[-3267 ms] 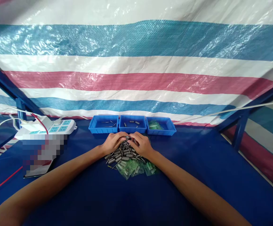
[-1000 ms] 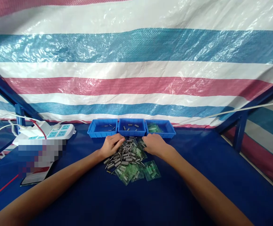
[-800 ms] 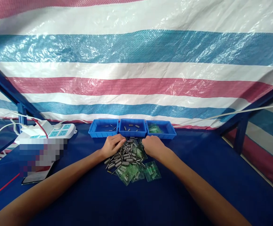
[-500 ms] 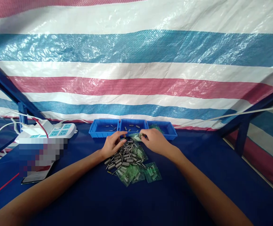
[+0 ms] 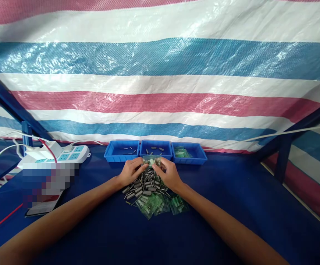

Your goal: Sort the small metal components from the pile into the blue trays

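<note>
On my far left, the white power strip (image 5: 81, 152) lies on the blue table (image 5: 231, 191) with plugs and cords in it; a dark-edged flat thing (image 5: 42, 207) sits nearer me (mostly blurred out, so I can't name it). Next along the far side comes the left bin (image 5: 121, 158), with a few thin rods in it. My left hand (image 5: 130, 173) is just on the near side of that, thumb and fingers nearly closed, pinching the left side of a small clear bag (image 5: 152, 161). The bag is up between my hands, in front of the middle bin (image 5: 156, 144), which has short grey pieces in it. Below it lies the heap of metal pieces (image 5: 146, 187), with green packets (image 5: 149, 207) along its near edge. My right hand (image 5: 172, 177) has the bag's right side, thumb and fingers bent in close. Beyond it, at far right of the row, the right bin (image 5: 191, 161) has green packets too.
</note>
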Tool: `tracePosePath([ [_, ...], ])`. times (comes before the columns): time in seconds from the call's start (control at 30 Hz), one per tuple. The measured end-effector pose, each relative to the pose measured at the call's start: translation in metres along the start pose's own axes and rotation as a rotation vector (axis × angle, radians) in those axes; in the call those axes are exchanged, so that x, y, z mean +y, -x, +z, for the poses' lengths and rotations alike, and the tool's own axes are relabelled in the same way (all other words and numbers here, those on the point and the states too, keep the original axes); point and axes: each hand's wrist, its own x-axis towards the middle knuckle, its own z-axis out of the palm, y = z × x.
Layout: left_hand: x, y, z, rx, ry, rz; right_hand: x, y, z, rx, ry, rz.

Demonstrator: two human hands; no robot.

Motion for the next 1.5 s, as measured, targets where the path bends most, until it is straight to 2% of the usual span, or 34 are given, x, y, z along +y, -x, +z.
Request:
tracePosePath([
  [0.17,-0.001,0.000,0.000,-0.080,0.040,0.010,0.007,0.003,0.006,0.066,0.071,-0.060],
  [0.3,0.000,0.000,0.000,-0.129,0.086,-0.007,0.012,0.005,0.010,0.071,0.130,-0.083],
  [0.63,-0.001,0.001,0.006,-0.053,0.055,0.060,0.014,0.008,0.012,0.003,0.152,-0.231],
  [0.9,-0.001,0.000,0.002,-0.101,0.025,0.034,0.014,0.008,0.011,0.030,0.193,-0.206],
  [1.13,0.003,-0.002,-0.001,-0.006,0.044,0.007,0.011,0.006,0.009,0.086,0.181,-0.149],
  [1.37,0.002,-0.001,0.000,-0.088,0.092,0.045,0.007,0.007,0.006,0.021,0.105,-0.185],
  [1.5,0.002,-0.002,-0.001,-0.111,0.087,0.062,0.007,0.006,0.007,0.027,0.093,-0.200],
])
